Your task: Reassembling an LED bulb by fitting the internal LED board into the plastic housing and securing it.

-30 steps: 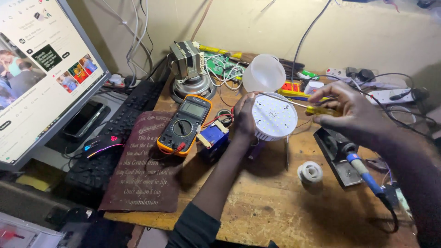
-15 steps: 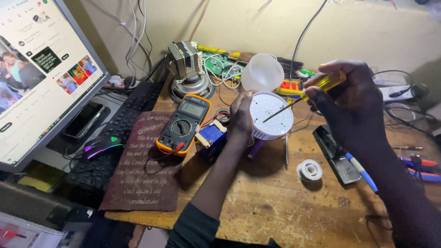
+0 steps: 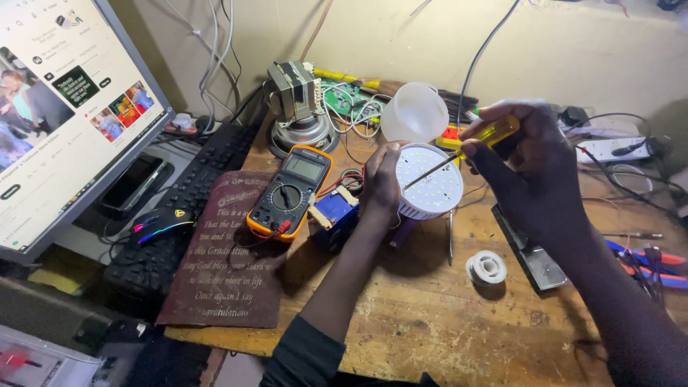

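My left hand grips the side of a white round lamp body, whose flat face of small diodes points up at me. My right hand holds a screwdriver with a yellow handle; its thin metal shaft slants down and left, with the tip resting on the diode board near the middle. A frosted white dome cover lies just behind the lamp on the wooden bench.
An orange-edged multimeter and a small blue transformer sit left of the lamp. A dark red booklet, keyboard, lit mouse and monitor fill the left. A solder spool, metal bar and pliers lie right.
My right hand has swung in from the right and brought the screwdriver tip down onto the lamp's diode board. My left hand has kept its hold on the lamp body.
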